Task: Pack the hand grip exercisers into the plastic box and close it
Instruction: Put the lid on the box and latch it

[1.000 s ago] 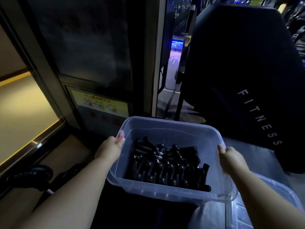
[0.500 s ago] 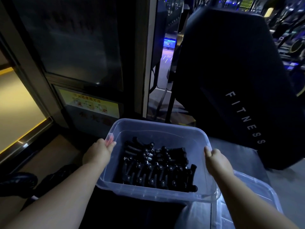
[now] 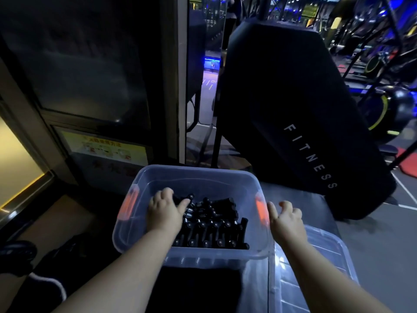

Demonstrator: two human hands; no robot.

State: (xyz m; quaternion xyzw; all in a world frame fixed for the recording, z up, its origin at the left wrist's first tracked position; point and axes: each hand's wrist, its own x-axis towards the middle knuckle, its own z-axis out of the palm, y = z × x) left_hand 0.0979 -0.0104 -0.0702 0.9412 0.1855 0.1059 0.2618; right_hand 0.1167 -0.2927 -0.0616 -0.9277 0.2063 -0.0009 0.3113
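At lower centre, the clear plastic box (image 3: 126,236) takes the left hand (image 3: 165,213), which lies on the black hand grip exercisers (image 3: 216,224) inside (clasping one or not, I cannot tell). The right hand (image 3: 286,219), loosely curled and empty, hovers just beside the box's right wall. The lid (image 3: 320,263) lies at lower right.

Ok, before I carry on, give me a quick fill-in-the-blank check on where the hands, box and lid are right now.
1. The left hand is ____ the plastic box, on the black hand grip exercisers.
2. The right hand is at the box's ____ rim, near an orange latch.
3. The clear lid lies beside the box, so the box is ____.
4. The black machine behind the box bears the word ____.

Missing words: inside; right; open; FITNESS.
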